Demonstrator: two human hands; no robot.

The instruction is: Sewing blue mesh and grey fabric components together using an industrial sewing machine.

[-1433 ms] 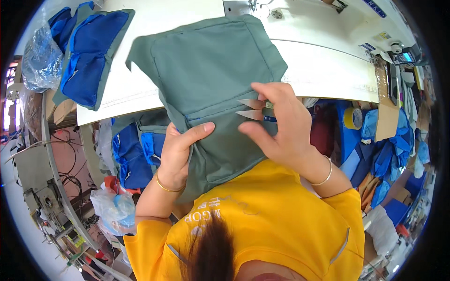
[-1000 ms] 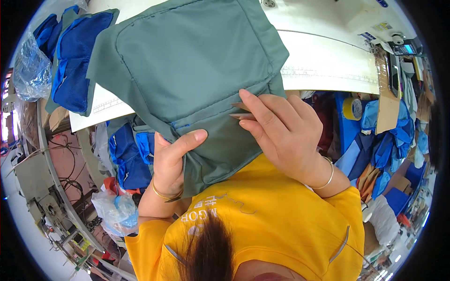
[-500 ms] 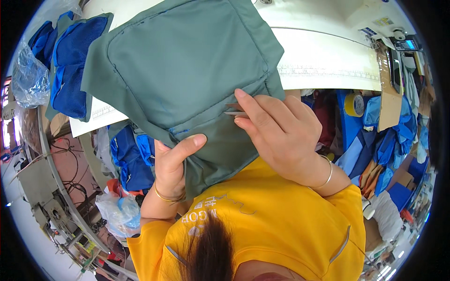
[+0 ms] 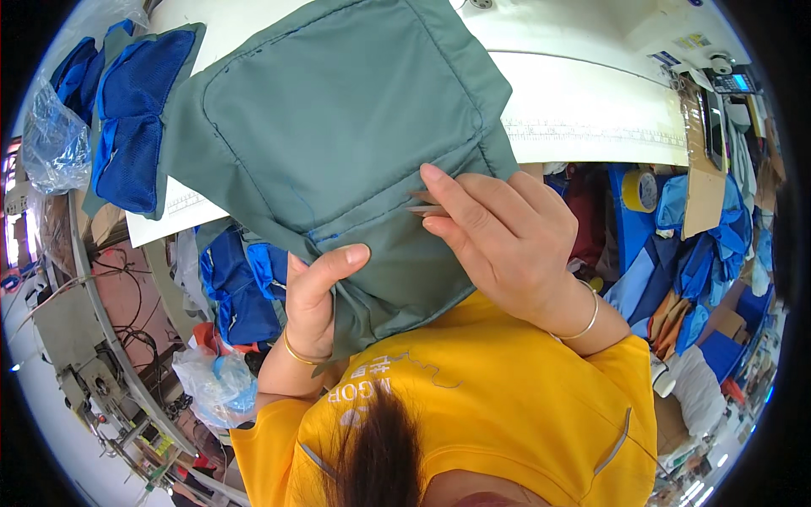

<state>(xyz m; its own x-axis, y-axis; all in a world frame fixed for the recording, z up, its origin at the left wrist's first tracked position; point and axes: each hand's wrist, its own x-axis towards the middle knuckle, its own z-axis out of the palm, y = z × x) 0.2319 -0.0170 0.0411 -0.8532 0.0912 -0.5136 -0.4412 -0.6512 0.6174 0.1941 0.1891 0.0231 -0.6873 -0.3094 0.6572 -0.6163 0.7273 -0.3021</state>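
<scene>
A grey-green fabric piece [image 4: 355,118], with dark stitched seam lines forming a rounded panel, hangs spread out in front of me and partly over the white table. My left hand [image 4: 319,291] grips its lower left edge, thumb on top and fingers underneath, mostly hidden. Between the thumb and fingers of my right hand [image 4: 515,237] is a small pair of thread snips [image 4: 422,209]. Only their two pointed blades show, slightly apart, beside the lower seam; their handle is hidden in the hand. A loose blue thread lies on the fabric near that seam's left end.
A white table [image 4: 591,101] with a ruler strip lies behind the fabric. Blue mesh pieces [image 4: 135,127] hang at its left end. To the right are yellow tape [image 4: 639,190], cardboard [image 4: 703,198] and piled blue cloth. A plastic bag [image 4: 215,384] sits lower left.
The fabric's left side and my left hand have shifted slightly right. The blades in my right hand now sit closer together and a little lower.
</scene>
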